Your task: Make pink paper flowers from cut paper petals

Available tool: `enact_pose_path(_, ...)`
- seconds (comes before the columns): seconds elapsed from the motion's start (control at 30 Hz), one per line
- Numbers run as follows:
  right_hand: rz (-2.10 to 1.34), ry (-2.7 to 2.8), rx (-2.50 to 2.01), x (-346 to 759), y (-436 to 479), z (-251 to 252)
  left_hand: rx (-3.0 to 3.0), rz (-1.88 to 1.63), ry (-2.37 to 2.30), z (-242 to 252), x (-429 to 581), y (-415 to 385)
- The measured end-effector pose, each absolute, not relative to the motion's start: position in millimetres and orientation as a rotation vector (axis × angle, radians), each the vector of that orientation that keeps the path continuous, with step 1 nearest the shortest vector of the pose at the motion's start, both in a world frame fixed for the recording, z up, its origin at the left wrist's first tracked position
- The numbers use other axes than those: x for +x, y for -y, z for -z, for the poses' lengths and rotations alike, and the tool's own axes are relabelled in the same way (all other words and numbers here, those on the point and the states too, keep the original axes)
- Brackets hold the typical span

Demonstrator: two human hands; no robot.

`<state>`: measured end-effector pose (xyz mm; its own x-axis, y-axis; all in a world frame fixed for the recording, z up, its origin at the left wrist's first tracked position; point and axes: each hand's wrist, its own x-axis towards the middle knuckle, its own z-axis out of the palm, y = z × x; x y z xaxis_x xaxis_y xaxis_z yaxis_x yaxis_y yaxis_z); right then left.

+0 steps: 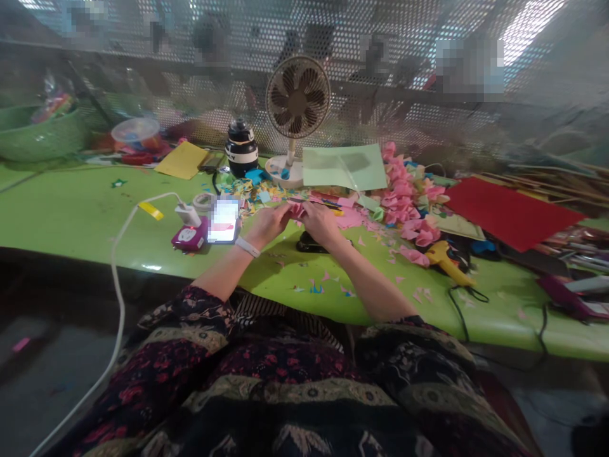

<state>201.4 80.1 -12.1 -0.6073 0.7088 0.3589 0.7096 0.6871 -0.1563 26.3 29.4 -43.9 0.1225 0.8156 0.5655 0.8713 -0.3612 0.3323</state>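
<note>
My left hand [271, 222] and my right hand [321, 222] meet over the green table [71, 209], fingers pinched together on a small piece of pink paper [295, 210]. A white band sits on my left wrist. Just behind the hands lie pink paper scraps [349, 218] and a heap of pink paper flowers [409, 197]. A black object [309, 243] lies on the table under my right hand.
A phone [223, 220] leans on a purple stand, with a white charger and cable [118, 254] to its left. Behind stand a small fan [297, 101], a black jar [241, 149], a pale green sheet [343, 166]. Red paper [509, 212] and a yellow glue gun [445, 259] lie right.
</note>
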Motion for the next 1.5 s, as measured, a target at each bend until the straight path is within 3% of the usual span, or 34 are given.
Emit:
enact_pose_path(0.2,-0.188,2.474,-1.164,194,-69,7,-2.162,1.033,1.899,38,44,-21)
enact_pose_path(0.47,-0.198,2.476,-1.255,186,-62,10,-2.06,0.981,2.189,28,59,-16)
enact_pose_path(0.9,-0.675,2.301,-0.983,186,-72,19,-2.369,1.204,2.067,59,65,-21)
enact_pose_path(1.1,-0.945,2.256,-0.838,191,-76,13,-2.374,1.425,1.941,68,60,-30)
enact_pose_path(1.4,-0.75,2.255,-0.976,203,-93,3,-2.335,2.217,2.03,48,51,-37)
enact_pose_path(1.5,-0.706,2.203,-0.968,206,-93,2,-2.265,2.337,1.974,45,48,-35)
